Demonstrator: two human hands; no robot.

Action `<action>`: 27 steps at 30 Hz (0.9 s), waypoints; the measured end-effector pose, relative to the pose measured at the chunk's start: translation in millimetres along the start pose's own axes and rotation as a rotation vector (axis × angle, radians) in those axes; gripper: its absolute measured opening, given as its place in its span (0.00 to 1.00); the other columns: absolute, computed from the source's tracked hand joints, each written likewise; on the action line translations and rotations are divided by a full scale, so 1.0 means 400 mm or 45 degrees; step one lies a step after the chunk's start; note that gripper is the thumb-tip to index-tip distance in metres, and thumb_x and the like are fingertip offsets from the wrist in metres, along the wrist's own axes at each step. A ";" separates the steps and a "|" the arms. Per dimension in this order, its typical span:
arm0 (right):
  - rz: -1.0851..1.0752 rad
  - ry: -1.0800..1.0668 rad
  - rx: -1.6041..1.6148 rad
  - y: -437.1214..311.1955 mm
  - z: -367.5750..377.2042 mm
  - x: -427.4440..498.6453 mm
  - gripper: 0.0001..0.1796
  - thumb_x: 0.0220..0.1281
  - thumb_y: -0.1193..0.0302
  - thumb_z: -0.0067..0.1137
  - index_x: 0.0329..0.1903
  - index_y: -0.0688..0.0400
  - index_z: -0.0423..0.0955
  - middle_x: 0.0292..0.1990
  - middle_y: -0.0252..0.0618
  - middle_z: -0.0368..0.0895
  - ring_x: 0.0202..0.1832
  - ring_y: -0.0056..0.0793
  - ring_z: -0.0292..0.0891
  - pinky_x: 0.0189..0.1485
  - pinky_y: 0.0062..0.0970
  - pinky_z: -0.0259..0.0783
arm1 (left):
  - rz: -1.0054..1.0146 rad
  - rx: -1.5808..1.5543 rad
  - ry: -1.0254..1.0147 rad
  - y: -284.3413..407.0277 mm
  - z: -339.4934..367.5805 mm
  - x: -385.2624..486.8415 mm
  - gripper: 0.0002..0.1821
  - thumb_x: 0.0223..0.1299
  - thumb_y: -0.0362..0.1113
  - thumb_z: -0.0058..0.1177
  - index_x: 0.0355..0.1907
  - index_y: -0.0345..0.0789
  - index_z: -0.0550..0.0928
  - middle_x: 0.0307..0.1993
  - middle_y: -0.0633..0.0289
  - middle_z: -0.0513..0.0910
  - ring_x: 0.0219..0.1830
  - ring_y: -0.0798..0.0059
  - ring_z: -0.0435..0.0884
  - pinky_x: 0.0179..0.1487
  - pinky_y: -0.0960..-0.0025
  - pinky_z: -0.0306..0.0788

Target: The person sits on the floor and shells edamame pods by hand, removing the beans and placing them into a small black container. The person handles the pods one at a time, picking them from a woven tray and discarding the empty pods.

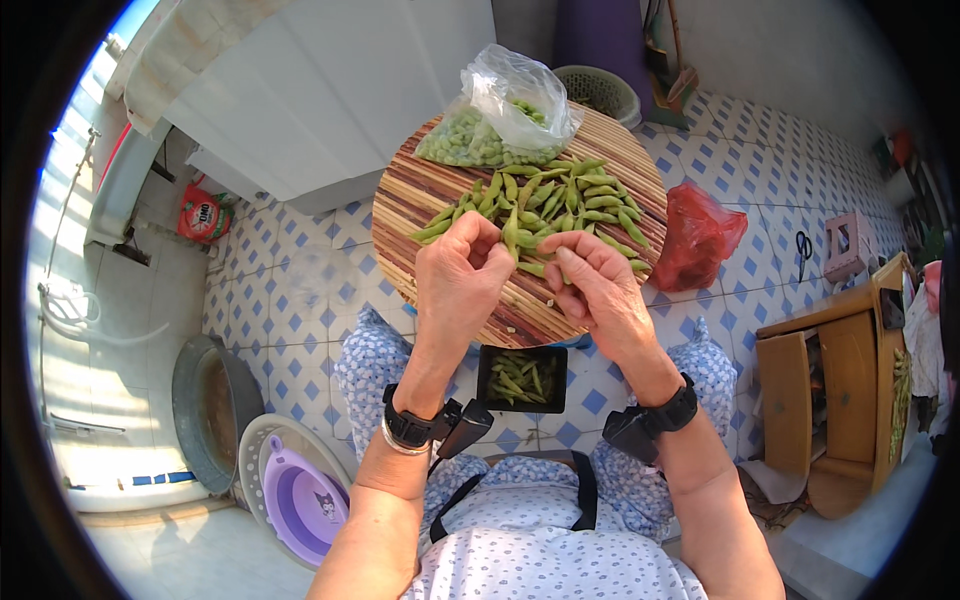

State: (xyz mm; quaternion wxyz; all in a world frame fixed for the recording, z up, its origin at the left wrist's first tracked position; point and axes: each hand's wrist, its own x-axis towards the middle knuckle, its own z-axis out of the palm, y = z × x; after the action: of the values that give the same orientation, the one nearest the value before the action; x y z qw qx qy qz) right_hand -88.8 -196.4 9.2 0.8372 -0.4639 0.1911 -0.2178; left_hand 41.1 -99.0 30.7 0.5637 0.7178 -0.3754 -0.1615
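Observation:
My left hand (465,281) pinches a green soybean pod (511,231) between thumb and forefinger, above the near side of a round striped wooden tabletop (405,195). Just to its right is my right hand (596,289), its fingers curled in and thumb against the forefinger. Whether something sits between those fingertips is hidden. Beyond both hands spreads a heap of unshelled soybean pods (574,191). A clear plastic bag (517,112) at the table's far edge holds shelled green beans (469,139).
Below the near table edge, a black bin (484,379) contains pods or husks. A red plastic bag (694,240) lies on the tiled floor to the right. Basins (307,495) stand at left, a wooden cabinet (840,390) at right, and a basket (600,90) behind the table.

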 end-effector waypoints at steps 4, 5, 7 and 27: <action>0.026 0.069 -0.013 0.004 -0.002 0.009 0.10 0.68 0.66 0.53 0.42 0.61 0.71 0.24 0.27 0.69 0.15 0.08 0.55 0.15 0.12 0.47 | 0.278 0.288 -0.068 -0.007 0.019 -0.011 0.03 0.48 0.25 0.53 0.28 0.31 0.74 0.21 0.59 0.76 0.20 0.71 0.75 0.27 0.71 0.69; 0.027 0.061 -0.018 0.007 -0.002 0.011 0.10 0.68 0.67 0.53 0.42 0.60 0.70 0.24 0.27 0.69 0.15 0.08 0.55 0.15 0.12 0.46 | 0.329 0.297 -0.066 -0.009 0.027 -0.015 0.03 0.48 0.25 0.53 0.28 0.31 0.74 0.21 0.58 0.76 0.20 0.69 0.75 0.27 0.71 0.69; 0.007 0.081 -0.010 0.013 -0.001 0.011 0.09 0.67 0.67 0.55 0.39 0.59 0.70 0.24 0.27 0.69 0.15 0.08 0.55 0.14 0.12 0.46 | 0.396 0.305 -0.071 -0.011 0.040 -0.018 0.04 0.47 0.25 0.53 0.28 0.32 0.74 0.23 0.58 0.76 0.21 0.66 0.75 0.28 0.71 0.69; 0.088 -0.050 0.255 0.008 -0.010 0.001 0.07 0.69 0.68 0.51 0.44 0.58 0.68 0.25 0.29 0.69 0.15 0.09 0.53 0.14 0.10 0.47 | 0.122 -0.048 -0.061 -0.022 0.037 -0.020 0.04 0.60 0.29 0.55 0.31 0.31 0.76 0.19 0.64 0.78 0.22 0.82 0.76 0.26 0.74 0.70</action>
State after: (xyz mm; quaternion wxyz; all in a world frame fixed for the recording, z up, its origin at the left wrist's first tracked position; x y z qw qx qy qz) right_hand -90.1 -198.0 4.5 0.8899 -0.3753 0.1679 -0.1977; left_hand 29.3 -102.8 16.5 0.5751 0.6842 -0.4197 -0.1584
